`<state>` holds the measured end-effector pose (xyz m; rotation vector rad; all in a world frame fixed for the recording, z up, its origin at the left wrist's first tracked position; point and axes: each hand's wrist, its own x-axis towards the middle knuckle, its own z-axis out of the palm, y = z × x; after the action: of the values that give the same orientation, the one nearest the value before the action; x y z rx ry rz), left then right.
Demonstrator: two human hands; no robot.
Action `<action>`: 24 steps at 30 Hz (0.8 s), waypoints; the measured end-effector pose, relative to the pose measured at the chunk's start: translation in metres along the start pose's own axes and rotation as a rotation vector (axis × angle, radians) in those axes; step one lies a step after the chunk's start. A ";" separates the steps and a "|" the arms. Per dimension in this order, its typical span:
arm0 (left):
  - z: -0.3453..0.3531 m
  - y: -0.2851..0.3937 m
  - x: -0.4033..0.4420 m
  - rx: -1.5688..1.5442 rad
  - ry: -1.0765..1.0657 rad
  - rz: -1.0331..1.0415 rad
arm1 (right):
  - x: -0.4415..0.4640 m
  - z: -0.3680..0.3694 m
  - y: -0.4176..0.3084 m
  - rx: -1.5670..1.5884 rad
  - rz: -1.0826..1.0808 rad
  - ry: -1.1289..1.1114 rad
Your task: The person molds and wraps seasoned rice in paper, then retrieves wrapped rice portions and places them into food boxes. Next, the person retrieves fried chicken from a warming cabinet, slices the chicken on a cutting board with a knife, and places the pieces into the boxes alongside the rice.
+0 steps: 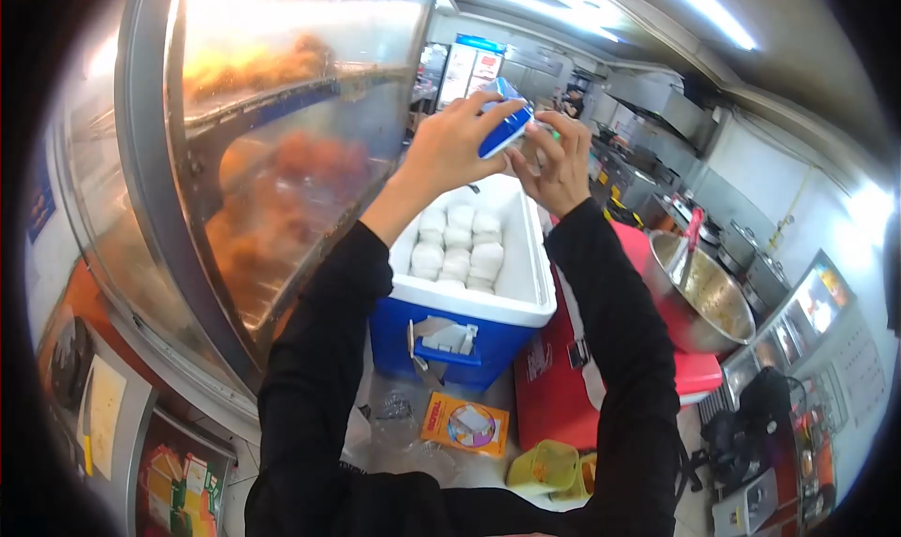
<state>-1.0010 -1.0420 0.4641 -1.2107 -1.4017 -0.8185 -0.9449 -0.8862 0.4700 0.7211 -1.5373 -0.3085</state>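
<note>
Raised above the cooler, my left hand (460, 141) is closed round a small blue and white packet (505, 129). My right hand (556, 157) is at the packet's right side, its fingers bent and pinched near the edge; what lies between those fingertips is too small to make out. Below both hands stands an open blue cooler (441, 335) with a white rim and inside. Rows of white wrapped bundles (457, 241) lie in it.
A glass display case (282, 161) with fried food rises at the left. Right of the cooler is a red cooler (554, 387), with a metal bowl (704, 288) holding tongs. An orange box (466, 424) and yellow-green containers (544, 467) lie in front. A person (573, 100) stands far back.
</note>
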 end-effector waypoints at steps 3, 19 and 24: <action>-0.019 -0.011 0.005 0.140 -0.044 -0.082 | -0.028 0.069 -0.003 0.172 0.276 0.173; -0.010 -0.039 0.001 0.366 0.215 -0.081 | -0.225 0.218 -0.141 0.673 0.225 -1.946; -0.008 -0.038 0.000 0.325 0.261 -0.079 | -0.240 0.212 -0.136 0.595 0.287 -1.954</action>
<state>-1.0352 -1.0588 0.4710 -0.7755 -1.3126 -0.7391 -1.1264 -0.8926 0.1739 0.5127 -3.6561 -0.3182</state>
